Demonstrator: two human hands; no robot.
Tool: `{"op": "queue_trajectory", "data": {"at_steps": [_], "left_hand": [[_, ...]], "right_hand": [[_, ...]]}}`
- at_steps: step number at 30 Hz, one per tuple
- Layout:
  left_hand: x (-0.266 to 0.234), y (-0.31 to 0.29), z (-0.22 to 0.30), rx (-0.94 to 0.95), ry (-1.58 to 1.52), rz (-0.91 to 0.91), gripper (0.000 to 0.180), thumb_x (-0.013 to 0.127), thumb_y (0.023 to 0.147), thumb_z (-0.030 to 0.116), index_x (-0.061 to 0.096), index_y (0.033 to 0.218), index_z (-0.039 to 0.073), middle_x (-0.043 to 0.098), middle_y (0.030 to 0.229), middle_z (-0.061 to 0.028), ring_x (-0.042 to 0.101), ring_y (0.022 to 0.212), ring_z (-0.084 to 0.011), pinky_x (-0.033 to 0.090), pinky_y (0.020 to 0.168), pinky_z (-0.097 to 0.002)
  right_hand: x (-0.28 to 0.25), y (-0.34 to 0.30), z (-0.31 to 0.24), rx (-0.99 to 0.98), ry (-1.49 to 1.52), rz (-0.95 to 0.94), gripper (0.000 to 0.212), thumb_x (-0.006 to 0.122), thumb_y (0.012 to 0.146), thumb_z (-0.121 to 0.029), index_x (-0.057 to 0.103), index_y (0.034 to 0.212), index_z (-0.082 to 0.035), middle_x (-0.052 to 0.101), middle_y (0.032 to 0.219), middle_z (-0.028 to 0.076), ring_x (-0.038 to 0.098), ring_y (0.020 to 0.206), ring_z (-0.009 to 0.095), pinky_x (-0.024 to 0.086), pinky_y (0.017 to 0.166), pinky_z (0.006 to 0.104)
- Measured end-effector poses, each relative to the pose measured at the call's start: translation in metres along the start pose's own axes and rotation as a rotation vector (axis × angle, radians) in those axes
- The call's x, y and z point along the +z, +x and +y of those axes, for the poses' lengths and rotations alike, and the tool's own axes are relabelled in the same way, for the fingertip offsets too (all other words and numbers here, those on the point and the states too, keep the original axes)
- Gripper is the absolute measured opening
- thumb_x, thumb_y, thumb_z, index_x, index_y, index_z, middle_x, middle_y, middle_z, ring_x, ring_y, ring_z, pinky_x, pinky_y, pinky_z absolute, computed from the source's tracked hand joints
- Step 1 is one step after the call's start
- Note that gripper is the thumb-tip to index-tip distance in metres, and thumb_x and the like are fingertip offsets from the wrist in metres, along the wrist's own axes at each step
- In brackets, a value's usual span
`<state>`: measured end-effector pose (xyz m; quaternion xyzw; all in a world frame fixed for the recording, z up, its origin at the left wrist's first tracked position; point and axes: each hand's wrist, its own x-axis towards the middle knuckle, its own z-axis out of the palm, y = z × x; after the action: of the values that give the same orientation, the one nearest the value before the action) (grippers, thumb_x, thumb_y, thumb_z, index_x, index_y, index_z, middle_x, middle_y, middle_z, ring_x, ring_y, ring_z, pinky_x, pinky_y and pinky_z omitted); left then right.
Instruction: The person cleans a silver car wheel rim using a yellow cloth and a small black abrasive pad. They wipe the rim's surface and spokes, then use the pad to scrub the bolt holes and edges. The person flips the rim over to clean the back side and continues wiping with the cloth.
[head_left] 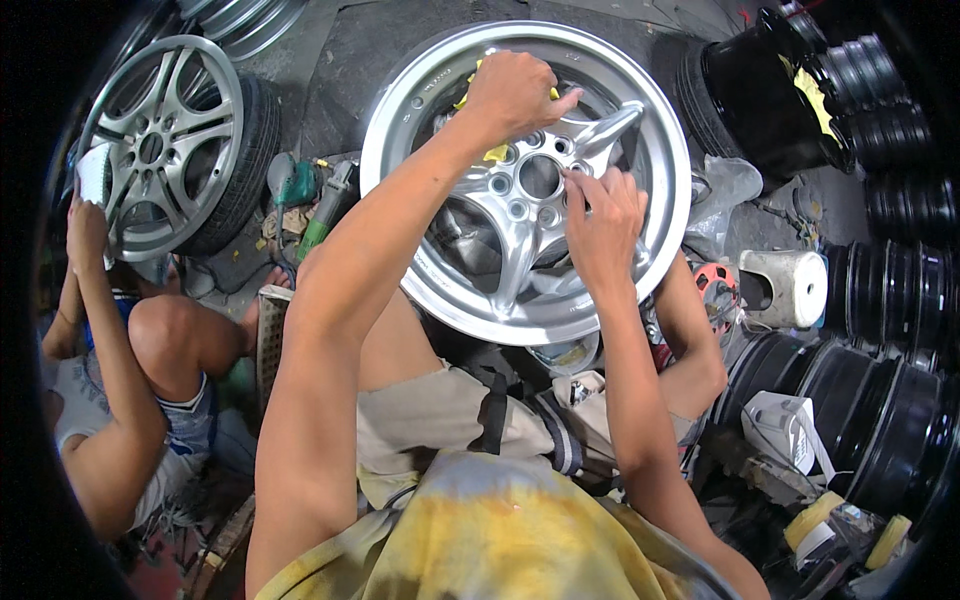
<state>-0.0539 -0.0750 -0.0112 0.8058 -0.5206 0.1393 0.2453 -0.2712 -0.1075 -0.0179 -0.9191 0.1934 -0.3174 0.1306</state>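
A silver alloy wheel rim [400, 238] with several spokes lies face up over my lap, in front of me. My left hand [513, 95] reaches across its upper spokes, fingers curled down with the thumb sticking out. Yellow sheet material [497, 153], its kind unclear, shows beneath and beside that hand, which seems closed on it. My right hand [606, 225] bends over the right side of the hub, fingertips drawn together by the centre hole [541, 177]. Whatever those fingers may hold is too small or hidden.
Another person [125, 380] sits at the left, a hand with a white pad against a second wheel [115, 130]. A green power tool [318, 225] lies between us. Black rims [895, 290] are stacked at the right, near a white stool [795, 285]. A black rim with tyre [760, 95] stands far right.
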Motion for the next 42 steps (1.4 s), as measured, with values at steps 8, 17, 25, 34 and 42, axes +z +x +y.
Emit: {"op": "queue_trajectory", "data": {"at_steps": [8, 17, 25, 34, 42], "left_hand": [[0.000, 0.003, -0.003, 0.019, 0.007, -0.006, 0.057, 0.061, 0.089, 0.059, 0.079, 0.072, 0.008, 0.067, 0.063, -0.0174, 0.066, 0.061, -0.0357, 0.056, 0.062, -0.0436], [0.000, 0.001, -0.003, 0.022, -0.007, 0.026, 0.056, 0.062, 0.088, 0.058, 0.080, 0.077, 0.007, 0.068, 0.064, -0.0181, 0.067, 0.061, -0.0356, 0.056, 0.063, -0.0428], [-0.005, 0.003, 0.002, -0.029, -0.005, -0.071, 0.054, 0.063, 0.088, 0.058, 0.081, 0.077, 0.008, 0.069, 0.066, -0.0172, 0.068, 0.066, -0.0351, 0.056, 0.063, -0.0434], [-0.001, 0.002, 0.000, -0.009, -0.018, -0.042, 0.054, 0.063, 0.088, 0.058, 0.081, 0.078, 0.008, 0.070, 0.067, -0.0176, 0.068, 0.064, -0.0357, 0.057, 0.064, -0.0439], [-0.001, 0.006, 0.001, -0.017, -0.010, -0.091, 0.054, 0.063, 0.088, 0.058, 0.081, 0.079, 0.008, 0.068, 0.066, -0.0186, 0.067, 0.063, -0.0368, 0.056, 0.064, -0.0441]], "right_hand": [[0.006, 0.010, -0.001, -0.015, 0.010, 0.014, 0.006, 0.070, 0.088, -0.012, 0.074, 0.091, -0.008, 0.056, 0.082, 0.007, 0.055, 0.085, 0.027, 0.037, 0.077, 0.0410], [0.003, 0.010, 0.005, -0.069, 0.001, 0.000, 0.007, 0.071, 0.087, -0.011, 0.074, 0.092, -0.008, 0.054, 0.082, 0.007, 0.054, 0.084, 0.026, 0.037, 0.076, 0.0411], [0.005, 0.020, 0.010, -0.127, 0.022, -0.031, 0.006, 0.071, 0.086, -0.012, 0.074, 0.091, -0.009, 0.054, 0.081, 0.007, 0.054, 0.083, 0.026, 0.038, 0.074, 0.0405], [0.002, 0.019, 0.013, -0.135, 0.033, -0.078, 0.007, 0.071, 0.086, -0.012, 0.073, 0.090, -0.007, 0.054, 0.082, 0.008, 0.054, 0.084, 0.028, 0.040, 0.076, 0.0421], [0.004, 0.023, 0.014, -0.132, 0.061, -0.076, 0.010, 0.070, 0.086, -0.012, 0.074, 0.094, -0.007, 0.054, 0.081, 0.008, 0.054, 0.083, 0.027, 0.040, 0.077, 0.0415]]}}
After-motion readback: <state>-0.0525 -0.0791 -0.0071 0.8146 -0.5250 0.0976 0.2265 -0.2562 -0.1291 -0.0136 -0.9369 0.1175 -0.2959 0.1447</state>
